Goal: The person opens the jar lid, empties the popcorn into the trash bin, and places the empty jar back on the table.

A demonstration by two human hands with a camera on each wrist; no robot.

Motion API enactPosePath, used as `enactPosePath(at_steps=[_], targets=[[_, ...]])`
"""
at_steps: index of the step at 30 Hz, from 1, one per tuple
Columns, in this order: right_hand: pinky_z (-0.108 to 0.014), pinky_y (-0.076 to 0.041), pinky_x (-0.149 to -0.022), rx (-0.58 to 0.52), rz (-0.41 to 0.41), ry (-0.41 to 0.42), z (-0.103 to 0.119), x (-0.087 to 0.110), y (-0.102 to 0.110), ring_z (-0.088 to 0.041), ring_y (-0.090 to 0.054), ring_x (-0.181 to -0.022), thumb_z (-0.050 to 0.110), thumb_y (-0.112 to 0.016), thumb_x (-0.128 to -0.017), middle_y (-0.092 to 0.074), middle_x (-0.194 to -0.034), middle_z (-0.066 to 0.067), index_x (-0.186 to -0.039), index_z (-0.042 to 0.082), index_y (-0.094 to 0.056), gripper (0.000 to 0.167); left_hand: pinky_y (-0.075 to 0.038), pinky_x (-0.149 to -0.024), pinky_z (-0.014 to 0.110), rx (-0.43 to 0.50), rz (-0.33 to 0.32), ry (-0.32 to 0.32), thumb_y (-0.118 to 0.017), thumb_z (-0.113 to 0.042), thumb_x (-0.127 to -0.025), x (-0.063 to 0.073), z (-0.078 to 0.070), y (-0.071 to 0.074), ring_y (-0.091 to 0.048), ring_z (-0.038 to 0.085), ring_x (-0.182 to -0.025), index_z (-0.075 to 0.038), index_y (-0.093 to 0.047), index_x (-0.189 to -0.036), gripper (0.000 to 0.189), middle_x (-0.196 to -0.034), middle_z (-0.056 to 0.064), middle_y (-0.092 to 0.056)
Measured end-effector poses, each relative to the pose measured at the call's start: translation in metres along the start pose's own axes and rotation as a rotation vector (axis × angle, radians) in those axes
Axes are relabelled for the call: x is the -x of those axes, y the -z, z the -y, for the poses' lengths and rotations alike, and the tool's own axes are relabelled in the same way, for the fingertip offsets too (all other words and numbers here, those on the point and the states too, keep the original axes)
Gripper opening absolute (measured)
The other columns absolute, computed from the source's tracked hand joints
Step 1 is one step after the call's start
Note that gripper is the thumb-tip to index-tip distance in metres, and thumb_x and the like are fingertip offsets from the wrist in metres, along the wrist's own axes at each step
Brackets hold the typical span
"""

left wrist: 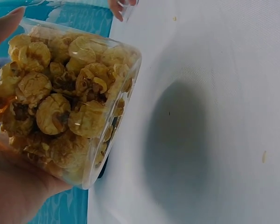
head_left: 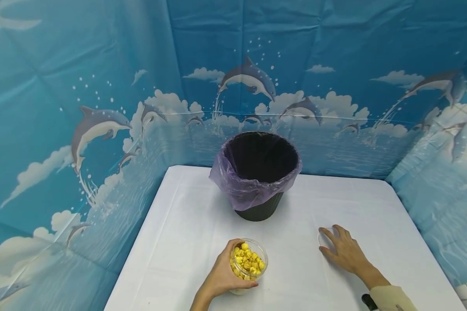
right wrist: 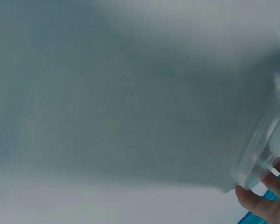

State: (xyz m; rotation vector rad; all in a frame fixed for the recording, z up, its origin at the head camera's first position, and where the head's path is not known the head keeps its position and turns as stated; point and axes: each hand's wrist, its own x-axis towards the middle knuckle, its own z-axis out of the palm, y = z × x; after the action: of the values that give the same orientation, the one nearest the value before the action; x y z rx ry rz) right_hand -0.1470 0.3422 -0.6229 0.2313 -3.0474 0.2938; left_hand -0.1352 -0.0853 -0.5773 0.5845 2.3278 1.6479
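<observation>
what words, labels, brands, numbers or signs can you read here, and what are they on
None: no readable text in any view.
Jar and lid: clear plastic, no label seen.
Bin and purple bag: no lettering seen.
Backdrop: dolphins, clouds and water, no words seen.
Dark band at the right wrist: too small to tell if it is marked.

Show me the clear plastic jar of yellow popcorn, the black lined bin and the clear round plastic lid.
Popcorn jar [left wrist: 72, 105], left wrist view: middle of its side wall.
Black bin [head_left: 261, 210], head view: lower outer wall.
Round lid [right wrist: 261, 135], right wrist view: its rim.
</observation>
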Motion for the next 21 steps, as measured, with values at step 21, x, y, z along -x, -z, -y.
enactPosePath(at_steps=[21], targets=[[-0.078,-0.007,-0.119,-0.284,0.166,0.058,0.089,-0.195,0.204,-0.059,0.001,-0.154,0.056,-0.019,-0.111,0.011,-0.169,-0.032,-0.164,0.001,0.006,0.081,-0.043,-0.115,0.036,0.063,-0.204,0.089,-0.101,-0.027,-0.062,0.022,0.009,0.027,-0.054,0.022,-0.135,-0.028,-0.041,-0.148,0.105,-0.150,0.007,-0.054]])
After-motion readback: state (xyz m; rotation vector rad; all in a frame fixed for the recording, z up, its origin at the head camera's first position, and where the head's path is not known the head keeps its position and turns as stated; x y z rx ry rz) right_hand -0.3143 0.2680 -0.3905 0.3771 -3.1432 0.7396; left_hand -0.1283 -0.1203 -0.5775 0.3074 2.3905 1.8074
